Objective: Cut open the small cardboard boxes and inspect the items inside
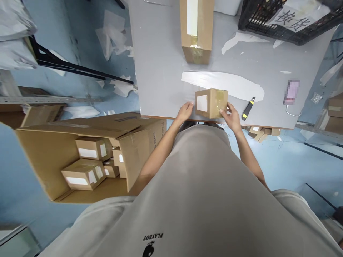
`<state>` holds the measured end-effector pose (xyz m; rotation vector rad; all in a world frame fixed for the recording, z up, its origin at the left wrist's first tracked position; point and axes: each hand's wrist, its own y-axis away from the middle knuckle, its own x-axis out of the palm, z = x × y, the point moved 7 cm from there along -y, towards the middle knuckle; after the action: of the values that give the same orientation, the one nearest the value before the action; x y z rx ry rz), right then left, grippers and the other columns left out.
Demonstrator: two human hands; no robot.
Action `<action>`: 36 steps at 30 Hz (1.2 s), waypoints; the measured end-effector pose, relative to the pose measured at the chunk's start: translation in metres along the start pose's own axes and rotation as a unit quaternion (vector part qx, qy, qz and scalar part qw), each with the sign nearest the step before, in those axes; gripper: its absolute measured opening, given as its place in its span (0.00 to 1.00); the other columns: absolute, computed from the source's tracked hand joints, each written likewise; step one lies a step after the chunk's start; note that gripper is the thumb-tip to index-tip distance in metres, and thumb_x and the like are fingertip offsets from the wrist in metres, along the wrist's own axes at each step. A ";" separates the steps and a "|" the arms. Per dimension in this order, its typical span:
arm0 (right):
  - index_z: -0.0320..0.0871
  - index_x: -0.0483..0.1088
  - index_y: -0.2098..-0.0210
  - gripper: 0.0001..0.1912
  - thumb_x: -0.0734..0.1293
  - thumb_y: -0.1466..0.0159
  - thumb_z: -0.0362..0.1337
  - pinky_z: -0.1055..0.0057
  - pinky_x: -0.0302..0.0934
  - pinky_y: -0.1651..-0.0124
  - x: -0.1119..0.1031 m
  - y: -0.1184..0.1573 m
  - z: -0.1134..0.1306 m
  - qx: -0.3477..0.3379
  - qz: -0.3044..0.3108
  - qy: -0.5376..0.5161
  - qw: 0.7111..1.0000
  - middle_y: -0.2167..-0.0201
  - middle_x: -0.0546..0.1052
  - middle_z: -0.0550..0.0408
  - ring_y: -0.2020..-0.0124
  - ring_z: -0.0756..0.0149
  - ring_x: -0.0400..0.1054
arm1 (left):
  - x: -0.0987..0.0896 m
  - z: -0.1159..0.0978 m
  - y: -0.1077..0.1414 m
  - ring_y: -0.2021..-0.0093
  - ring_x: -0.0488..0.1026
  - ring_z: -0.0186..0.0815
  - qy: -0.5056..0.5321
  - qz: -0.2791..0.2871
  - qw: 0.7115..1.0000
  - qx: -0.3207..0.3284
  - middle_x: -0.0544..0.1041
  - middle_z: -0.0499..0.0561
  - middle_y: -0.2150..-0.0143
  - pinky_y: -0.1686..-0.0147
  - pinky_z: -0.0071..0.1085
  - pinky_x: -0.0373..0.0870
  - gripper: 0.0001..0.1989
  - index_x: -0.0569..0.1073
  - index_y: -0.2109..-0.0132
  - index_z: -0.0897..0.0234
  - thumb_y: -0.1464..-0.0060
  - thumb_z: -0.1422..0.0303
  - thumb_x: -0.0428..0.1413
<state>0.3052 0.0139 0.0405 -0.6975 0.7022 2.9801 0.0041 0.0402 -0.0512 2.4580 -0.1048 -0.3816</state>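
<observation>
A small cardboard box (212,103) with a white label and clear tape sits near the front edge of the grey table. My right hand (230,116) grips its right side, with the thumb on the taped face and fingers behind the edge. My left hand (185,111) is just left of the box, apart from it, its fingers loosely bent and nothing visible in them. To the right of the box lies a black and yellow utility knife (248,109). Behind the box is a long white paper strip (225,81).
A long taped carton (197,50) lies farther back on the table (158,64), beside a black plastic crate (268,32). At right is a pink device (292,92) with a cable. A big open carton (37,157) holding several small boxes stands at left.
</observation>
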 end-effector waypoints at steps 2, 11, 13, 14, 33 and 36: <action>0.47 0.74 0.27 0.42 0.73 0.31 0.66 0.41 0.79 0.33 -0.021 0.004 -0.007 -0.002 -0.055 0.005 0.998 0.27 0.78 0.37 0.32 0.40 0.78 | 0.014 -0.002 -0.005 0.42 0.84 0.50 0.011 0.029 0.999 -0.018 0.88 0.60 0.46 0.36 0.46 0.79 0.15 0.83 0.55 0.60 0.28 0.54 0.58; 0.47 0.77 0.29 0.40 0.66 0.26 0.69 0.34 0.73 0.27 -0.035 0.009 -0.021 0.000 -0.117 -0.001 0.993 0.29 0.79 0.37 0.29 0.39 0.75 | 0.048 -0.020 0.000 0.49 0.86 0.45 0.086 0.088 0.990 -0.064 0.88 0.59 0.44 0.39 0.45 0.82 0.14 0.84 0.53 0.64 0.27 0.59 0.59; 0.47 0.77 0.30 0.41 0.66 0.27 0.70 0.35 0.74 0.27 -0.028 0.003 -0.026 0.002 -0.104 -0.015 0.994 0.30 0.80 0.37 0.30 0.40 0.77 | 0.035 -0.019 0.001 0.49 0.86 0.46 0.085 0.069 0.993 -0.041 0.88 0.59 0.45 0.39 0.45 0.82 0.14 0.84 0.52 0.63 0.30 0.55 0.64; 0.47 0.78 0.30 0.42 0.66 0.28 0.70 0.36 0.74 0.27 -0.023 -0.001 -0.028 0.001 -0.095 -0.024 0.995 0.30 0.80 0.37 0.31 0.41 0.77 | 0.027 -0.018 0.002 0.48 0.85 0.46 0.081 0.055 0.995 -0.030 0.88 0.59 0.45 0.39 0.45 0.82 0.16 0.84 0.52 0.62 0.31 0.54 0.65; 0.39 0.79 0.34 0.43 0.70 0.31 0.70 0.43 0.68 0.22 0.044 -0.076 -0.037 0.045 0.011 -0.031 0.998 0.30 0.80 0.32 0.29 0.41 0.77 | -0.041 0.018 -0.025 0.45 0.83 0.47 0.104 -0.058 0.992 -0.051 0.87 0.61 0.47 0.40 0.46 0.82 0.18 0.83 0.49 0.61 0.33 0.52 0.62; 0.39 0.78 0.34 0.48 0.69 0.32 0.75 0.44 0.70 0.23 0.048 -0.077 -0.027 0.037 0.016 -0.046 0.998 0.32 0.82 0.32 0.30 0.41 0.77 | -0.039 0.010 -0.027 0.48 0.83 0.46 0.079 -0.055 0.995 -0.030 0.87 0.60 0.52 0.42 0.44 0.82 0.21 0.82 0.52 0.61 0.31 0.47 0.60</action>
<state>0.2811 0.0673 -0.0335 -0.5469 0.8197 2.9747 -0.0370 0.0623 -0.0661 2.4308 0.1083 -0.2337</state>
